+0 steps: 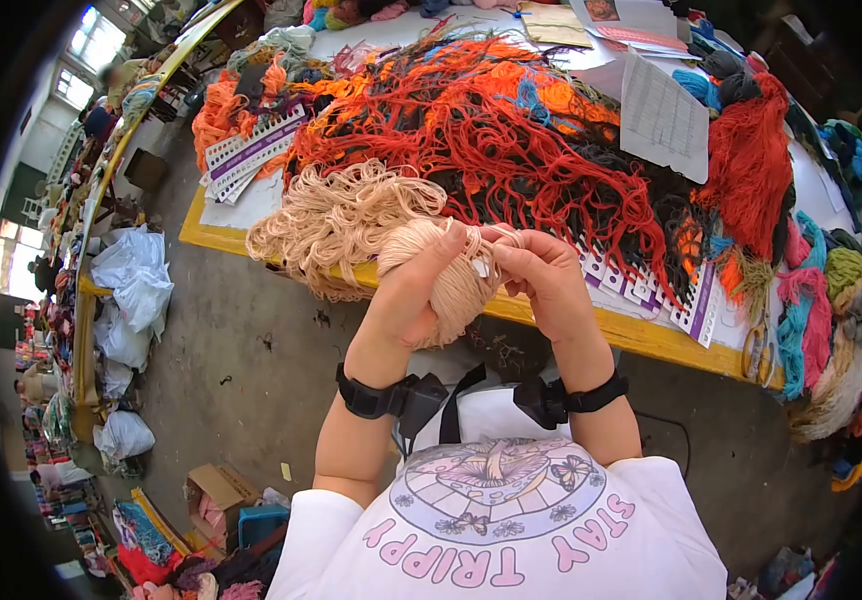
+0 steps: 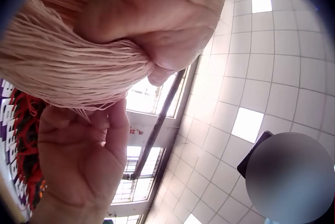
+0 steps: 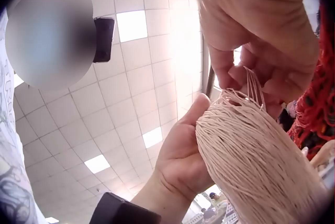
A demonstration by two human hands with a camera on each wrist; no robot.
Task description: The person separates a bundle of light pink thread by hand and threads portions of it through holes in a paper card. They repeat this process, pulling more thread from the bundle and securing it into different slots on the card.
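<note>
A peach yarn skein [image 1: 459, 303] is held up in front of the chest, above the table's front edge. My left hand [image 1: 413, 290] grips it, thumb lying across the top near its end. At that end my right hand [image 1: 551, 285] pinches a few strands between thumb and fingers. The right wrist view has these strands [image 3: 255, 84] drawn out in a small loop from the skein's tip. Seen from the left wrist, the skein [image 2: 68, 62] fans out beneath the left thumb. A loose heap of the same peach yarn [image 1: 341, 215] lies on the table just behind.
Tangled red yarn [image 1: 511, 130], mixed with black and orange, covers the table [image 1: 611, 318] beyond. Punched thread cards [image 1: 251, 155] lie left, more along the front edge. A paper sheet [image 1: 663, 115] leans on the pile; scissors [image 1: 754, 350] lie at the right corner.
</note>
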